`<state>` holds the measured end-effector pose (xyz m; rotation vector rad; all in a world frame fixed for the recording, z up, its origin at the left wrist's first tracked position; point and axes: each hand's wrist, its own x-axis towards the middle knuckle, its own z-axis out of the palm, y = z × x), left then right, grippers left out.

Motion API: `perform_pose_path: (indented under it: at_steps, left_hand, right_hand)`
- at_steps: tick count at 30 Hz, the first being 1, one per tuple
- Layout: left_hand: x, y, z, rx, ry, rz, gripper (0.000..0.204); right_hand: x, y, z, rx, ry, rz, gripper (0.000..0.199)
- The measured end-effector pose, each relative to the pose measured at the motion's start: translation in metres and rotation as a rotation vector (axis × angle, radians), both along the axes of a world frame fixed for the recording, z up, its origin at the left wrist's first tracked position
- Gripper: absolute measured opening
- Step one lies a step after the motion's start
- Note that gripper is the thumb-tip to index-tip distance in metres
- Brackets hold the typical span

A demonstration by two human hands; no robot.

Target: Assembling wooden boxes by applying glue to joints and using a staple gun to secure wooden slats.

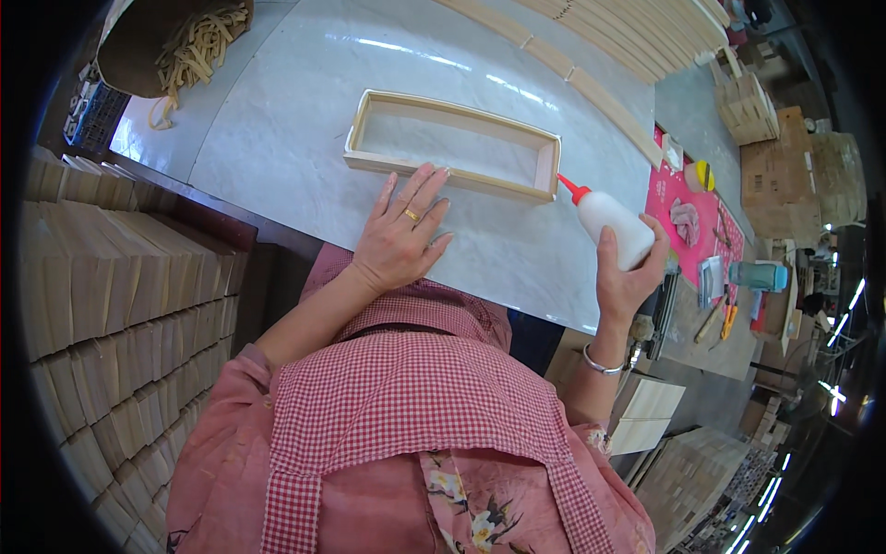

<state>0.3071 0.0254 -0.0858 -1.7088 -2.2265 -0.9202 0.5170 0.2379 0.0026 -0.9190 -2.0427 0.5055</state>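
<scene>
A long rectangular wooden frame (452, 181) stands on the pale marbled tabletop (286, 138), its inside showing the table through it. My left hand (403, 231) lies with fingers stretched out, the tips at the near long side of the frame, holding nothing. In my right hand (631, 268) is a white squeeze bottle (611, 226) with a red nozzle (574, 188). The bottle is tilted, and its tip is at or very near the frame's right end. Whether anything flows from the tip is too small to tell.
Wooden strips (591, 90) lie along the table's far side, beside stacked slats (637, 37). A container of rubber-band-like strips (198, 46) stands at the far left. Stacked wood pieces (120, 268) fill the left. A pink mat (692, 208) with a cloth and tools lies right.
</scene>
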Motion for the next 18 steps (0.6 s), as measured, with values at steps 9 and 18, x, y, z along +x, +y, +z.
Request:
perform_pose_path:
  at_steps: [9, 18]
  left_hand:
    - [-0.002, -0.005, -0.002, 0.040, 0.015, 0.016, 0.035]
    - [-0.002, -0.001, -0.013, -0.023, -0.051, -0.032, 0.043]
  right_hand:
    - [0.004, -0.027, 0.013, -0.166, 0.050, 0.047, 0.052]
    - [-0.118, -0.094, -0.010, -0.448, 0.197, 0.437, 0.053]
